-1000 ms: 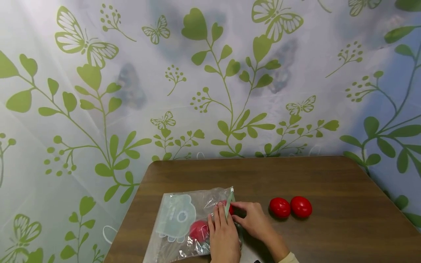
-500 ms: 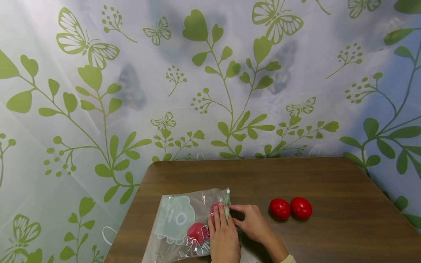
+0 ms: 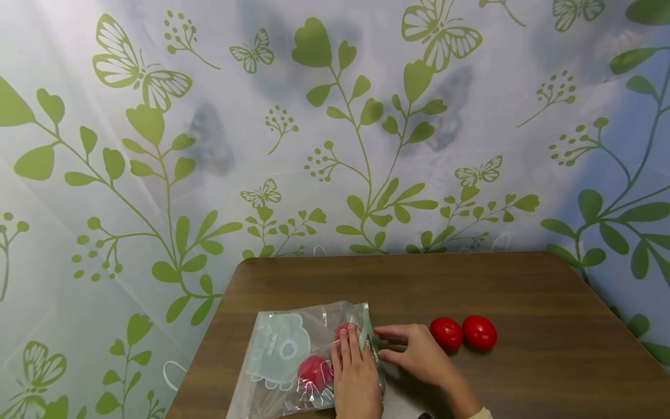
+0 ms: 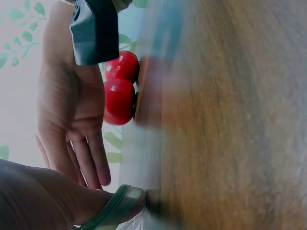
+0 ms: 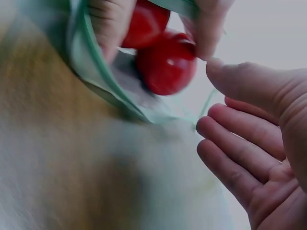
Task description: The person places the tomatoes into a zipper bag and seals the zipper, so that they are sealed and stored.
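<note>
A clear zip bag (image 3: pixel 321 317) with a green-edged mouth lies on the table in the head view. Inside are two shiny red tomato-like balls, one near the middle (image 3: pixel 314 372) and one (image 3: pixel 342 331) partly under my left fingers. My left hand (image 3: pixel 357 381) holds the mouth from above, fingers flat on the film. In the right wrist view its thumb (image 5: pixel 108 28) sits inside the green rim, with red balls (image 5: pixel 165 64) behind. My right hand (image 3: pixel 419 352) is just right of the mouth, fingers apart and holding nothing; its palm (image 4: pixel 81 103) shows in the left wrist view.
Two more red balls, a left one (image 3: pixel 446 334) and a right one (image 3: pixel 479 332), sit side by side beyond my right hand. The brown table (image 3: pixel 549 372) ends at a patterned curtain (image 3: pixel 335 145) behind it.
The farther ball has shifted left, deeper into the bag. My right hand has drawn back to the right from the mouth, while the left has stayed on the bag.
</note>
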